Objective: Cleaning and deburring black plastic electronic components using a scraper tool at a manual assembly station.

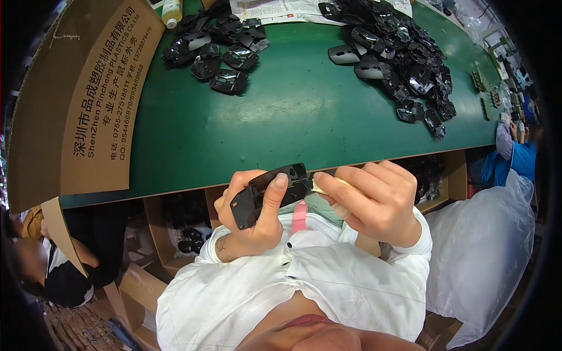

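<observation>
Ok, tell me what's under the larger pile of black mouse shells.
Green tabletop shows around the pile, newspaper at its far end; whatever lies directly beneath is covered.

Black shells [418,79] on green table [281,117]

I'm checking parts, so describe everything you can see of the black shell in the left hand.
The shell is black, long, seemingly hard plastic, with recesses and a small orange patch toward its left end. It slants up rightward in the picture, near the table. The left hand holds it, thumb across it; the right hand is by its right end, contact unclear.
</observation>
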### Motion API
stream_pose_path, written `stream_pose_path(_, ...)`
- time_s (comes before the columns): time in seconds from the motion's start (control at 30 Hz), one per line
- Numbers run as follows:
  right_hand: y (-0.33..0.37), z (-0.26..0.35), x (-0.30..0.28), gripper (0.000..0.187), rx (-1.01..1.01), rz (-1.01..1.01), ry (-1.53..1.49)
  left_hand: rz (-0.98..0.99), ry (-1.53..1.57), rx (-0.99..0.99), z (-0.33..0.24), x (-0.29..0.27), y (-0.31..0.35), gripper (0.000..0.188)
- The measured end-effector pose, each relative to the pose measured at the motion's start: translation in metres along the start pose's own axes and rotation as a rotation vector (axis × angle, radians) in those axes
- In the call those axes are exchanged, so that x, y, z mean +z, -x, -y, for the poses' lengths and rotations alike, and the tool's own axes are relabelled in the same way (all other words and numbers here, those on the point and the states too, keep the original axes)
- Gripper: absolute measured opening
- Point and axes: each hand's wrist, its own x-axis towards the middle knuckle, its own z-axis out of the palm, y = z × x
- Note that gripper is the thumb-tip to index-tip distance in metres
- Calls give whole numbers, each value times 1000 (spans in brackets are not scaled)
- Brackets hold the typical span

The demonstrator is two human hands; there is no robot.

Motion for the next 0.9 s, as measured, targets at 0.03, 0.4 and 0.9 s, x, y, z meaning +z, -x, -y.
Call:
stream_pose_path(0.03,0,0,-1,20,-2,3,1,-5,2,9,0,0,1,10)
stream_pose_path(0.4,-1,1,-3,20,-27,35,57,36,-161,226,-3,1,-1,12)
stream_pose_path(0.9,2,-5,4,19,-19,176,401,123,-286,305,-4,0,1,12)
